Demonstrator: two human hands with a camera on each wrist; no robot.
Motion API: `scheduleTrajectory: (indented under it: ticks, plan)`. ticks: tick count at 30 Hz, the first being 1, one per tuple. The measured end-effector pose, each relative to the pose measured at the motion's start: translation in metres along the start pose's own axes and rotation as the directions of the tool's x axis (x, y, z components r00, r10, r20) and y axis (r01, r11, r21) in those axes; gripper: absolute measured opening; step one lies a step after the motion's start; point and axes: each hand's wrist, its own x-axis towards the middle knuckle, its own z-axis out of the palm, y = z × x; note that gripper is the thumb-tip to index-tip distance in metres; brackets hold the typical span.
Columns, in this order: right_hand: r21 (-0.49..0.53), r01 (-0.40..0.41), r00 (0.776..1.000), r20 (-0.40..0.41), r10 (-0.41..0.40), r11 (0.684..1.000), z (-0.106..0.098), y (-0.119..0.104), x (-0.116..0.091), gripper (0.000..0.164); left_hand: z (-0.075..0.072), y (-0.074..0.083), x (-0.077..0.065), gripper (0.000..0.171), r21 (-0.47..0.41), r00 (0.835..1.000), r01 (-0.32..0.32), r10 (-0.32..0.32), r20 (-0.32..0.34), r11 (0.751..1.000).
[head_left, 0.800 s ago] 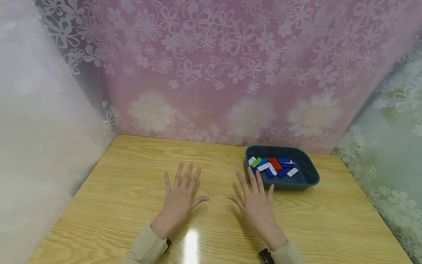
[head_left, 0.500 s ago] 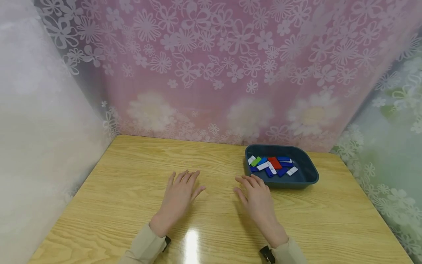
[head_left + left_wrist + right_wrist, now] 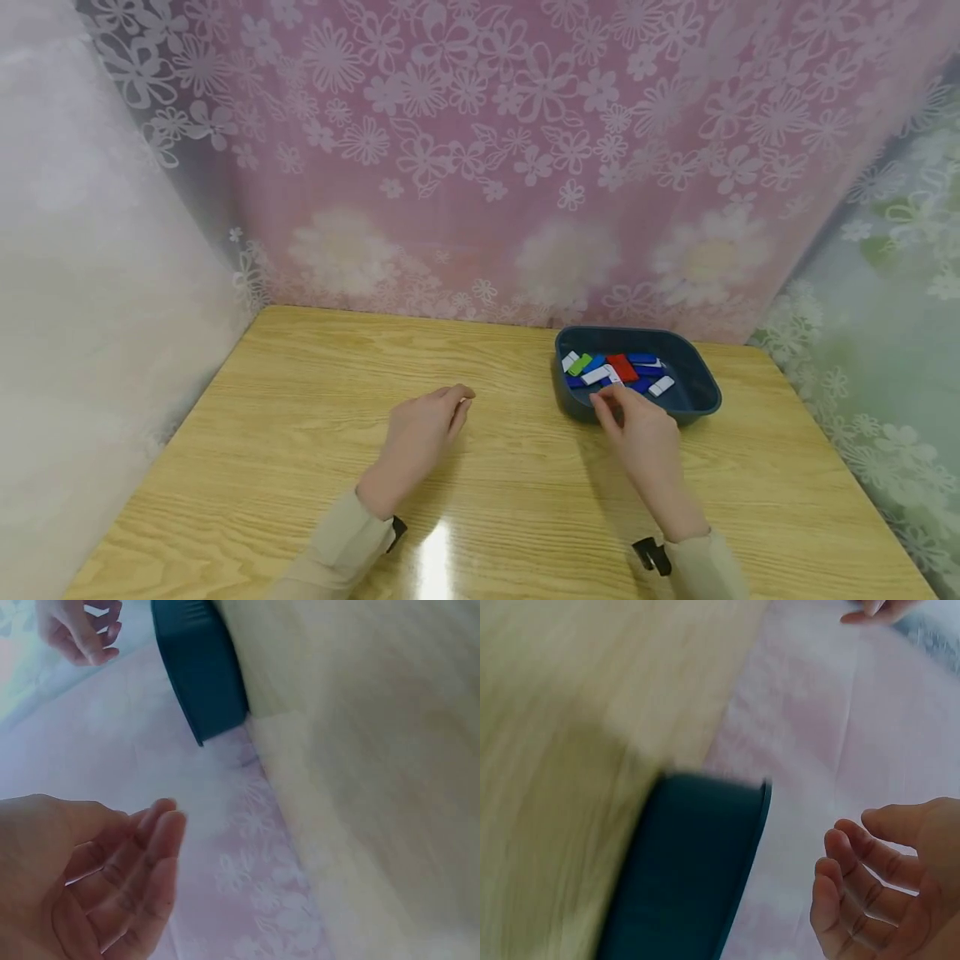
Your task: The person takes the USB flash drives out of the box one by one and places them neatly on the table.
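Note:
My left hand (image 3: 422, 433) hovers over the middle of the table, fingers loosely bent, with nothing in it. In the left wrist view its curved fingers (image 3: 154, 900) hold nothing. My right hand (image 3: 647, 437) is above the front edge of a dark teal plastic bin (image 3: 693, 379), fingers loosely bent and thumb near them. The right wrist view shows that hand (image 3: 889, 877) bare of any object, beside the bin (image 3: 686, 862). Inside the bin lie several small flat pieces resembling USB sticks: a red one (image 3: 622, 367), a green one (image 3: 580, 364), white ones (image 3: 662, 386) and blue ones.
A wood-grain table (image 3: 300, 375) lies under both hands. Behind it hangs a pink flowered curtain (image 3: 450, 208), with pale curtains at the left (image 3: 112, 250) and right (image 3: 892, 375).
Both hands were spread flat with straight fingers; the fingers have since bent in. My right hand has shifted right to the bin's front edge. The left hand has turned slightly rightward.

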Motion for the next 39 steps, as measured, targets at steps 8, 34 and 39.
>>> scheduleTrajectory:
  ticks: [8, 34, 39]
  plan:
    - [-0.044, -0.034, 0.997, -0.071, 0.031, 0.998, -0.019, 0.053, 0.012, 0.008, 0.009, 0.026, 0.032, 0.009, -0.025, 0.999, -0.036, 0.035, -0.040, 0.999]
    - [-0.206, -0.291, 0.918, 0.215, 0.333, 0.934, -0.018, 0.163, 0.016, 0.036, 0.075, 0.087, 0.094, 0.059, -0.051, 0.954, 0.071, -0.053, 0.296, 0.996]
    - [-0.200, -0.313, 0.912, 0.207, 0.353, 0.928, -0.014, 0.168, 0.016, 0.039, 0.084, 0.094, 0.095, 0.063, -0.043, 0.930, 0.094, -0.072, 0.360, 0.995]
